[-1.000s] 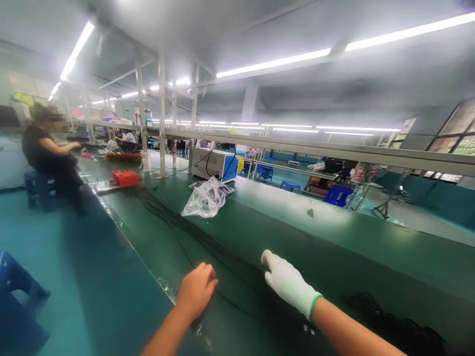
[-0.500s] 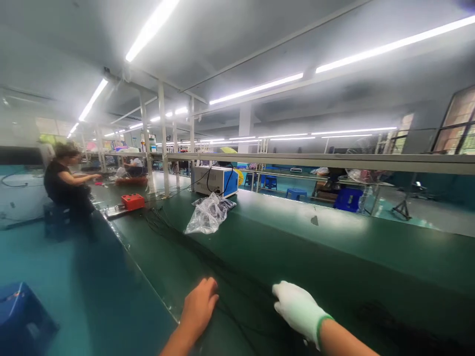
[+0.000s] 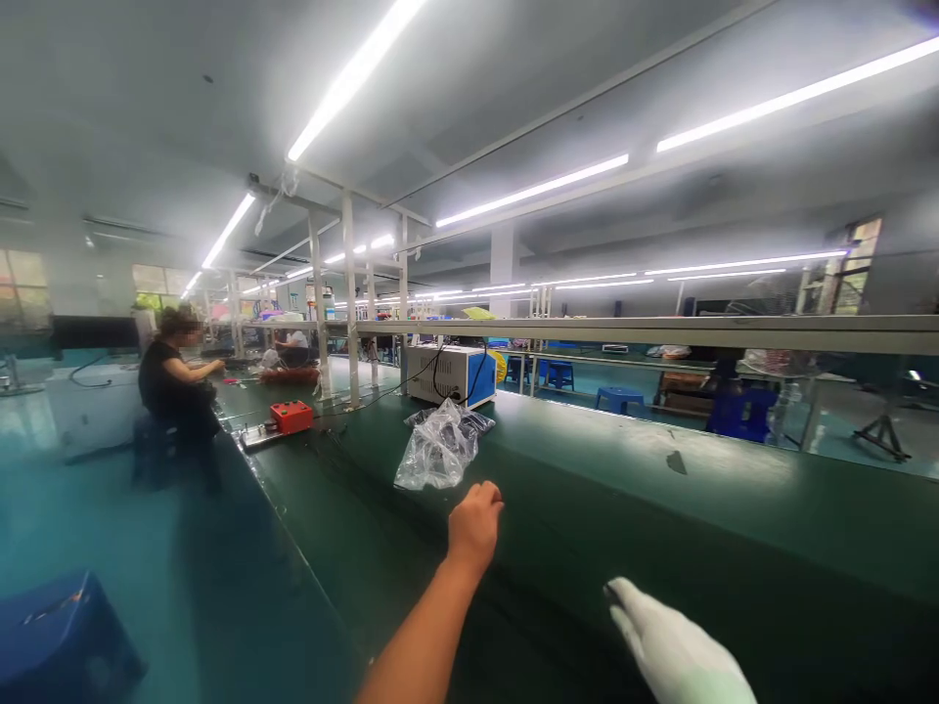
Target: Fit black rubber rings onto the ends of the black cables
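The left hand (image 3: 475, 521) is bare, stretched forward over the green conveyor belt (image 3: 660, 508) with its fingers curled inward; whether anything is pinched inside the curl cannot be told. It hovers just short of a crumpled clear plastic bag (image 3: 438, 455) lying on the belt, the nearest thing to it. The bag looks slack and what it contains, if anything, is not readable. Dark thin cables (image 3: 344, 435) run along the belt to the left of the bag, hard to trace against the dark surface near the hand.

The right hand (image 3: 675, 650) wears a white work glove and lies low at the bottom edge of the view, fingers extended fairly flat and together over the belt, holding nothing visible.

Beyond the bag stands a white and blue machine box (image 3: 451, 374) with a black lead looping from it. Further left on the belt sits a small red box (image 3: 291, 417) on a metal plate. A seated person in dark clothes (image 3: 172, 386) works at the belt's near side, well away from both hands. A blue stool (image 3: 63, 645) stands on the floor at lower left.
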The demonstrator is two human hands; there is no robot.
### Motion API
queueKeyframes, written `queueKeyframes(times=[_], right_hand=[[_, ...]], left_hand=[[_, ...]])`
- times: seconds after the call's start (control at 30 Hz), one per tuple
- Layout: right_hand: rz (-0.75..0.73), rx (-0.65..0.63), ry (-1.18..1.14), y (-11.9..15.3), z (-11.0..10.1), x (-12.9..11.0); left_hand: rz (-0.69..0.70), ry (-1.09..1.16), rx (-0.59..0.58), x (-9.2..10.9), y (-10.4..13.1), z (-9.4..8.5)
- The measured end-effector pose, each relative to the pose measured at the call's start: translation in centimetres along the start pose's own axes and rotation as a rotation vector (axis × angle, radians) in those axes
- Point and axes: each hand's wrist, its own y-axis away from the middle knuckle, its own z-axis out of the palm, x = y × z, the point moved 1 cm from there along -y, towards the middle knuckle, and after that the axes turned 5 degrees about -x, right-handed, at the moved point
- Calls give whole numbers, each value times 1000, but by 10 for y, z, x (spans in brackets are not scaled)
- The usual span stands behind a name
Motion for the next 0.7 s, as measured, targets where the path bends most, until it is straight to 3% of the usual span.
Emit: queueKeyframes(times=[0.1, 0.2, 0.3, 0.4, 0.5, 0.57, 0.63, 0.7], right_hand=[[73, -55, 62, -23, -25, 13], [106, -142, 110, -27, -26, 26], [58, -185, 147, -19, -16, 36], [-1, -172, 160, -11, -19, 43], [13, -95, 130, 0, -47, 51], [22, 9, 80, 18, -75, 59], [48, 132, 13, 46, -104, 69], [92, 243, -60, 79, -129, 82]], left_hand=[[-8, 12, -86, 9, -19, 16], [16, 12, -246, 3, -16, 21], [11, 6, -315, -7, 16, 15], [53, 34, -357, 0, 65, 9], [201, 109, -463, 29, 110, 17], [262, 37, -478, 51, 130, 30], [258, -103, -456, 63, 138, 45], [257, -185, -455, 61, 138, 56]])
